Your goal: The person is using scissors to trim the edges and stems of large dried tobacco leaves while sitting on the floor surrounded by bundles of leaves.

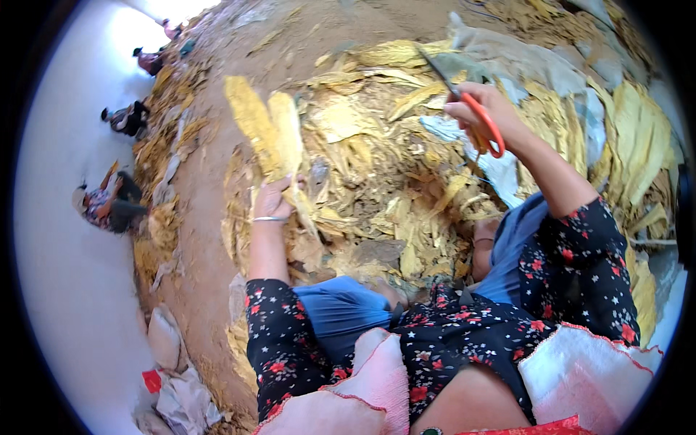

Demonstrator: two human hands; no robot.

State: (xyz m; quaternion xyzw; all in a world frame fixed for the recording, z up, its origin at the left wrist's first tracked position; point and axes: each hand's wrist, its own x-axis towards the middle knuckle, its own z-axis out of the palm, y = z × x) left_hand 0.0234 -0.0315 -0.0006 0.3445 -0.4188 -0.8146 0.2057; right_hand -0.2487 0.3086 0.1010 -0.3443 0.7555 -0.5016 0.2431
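A: What do the hands hold?

B: The left hand [274, 199] has its fingers clamped on the base of long, flat, dried yellow leaves [255, 132], which stick up over the left side of a broad heap of loose, crinkled yellow-brown leaves [413, 243]. The right hand [502, 110] has its fingers wrapped round orange-handled scissors with dark blades [484, 120], well apart from the held leaves.

A: And containers?

B: At lower left, a plump off-white sack [165, 342] rests near the pale wall [72, 290]; I can't tell what fills it. Just below it is a crumpled whitish plastic bag [185, 402], with a small bright red piece [152, 380] next to it. The bag's contents are hidden too.

A: Anything by the heap?

B: Greyish translucent plastic sheeting [518, 54] spreads along its far right side, and a pale blue sheet [502, 174] lies among the leaves below the scissors.
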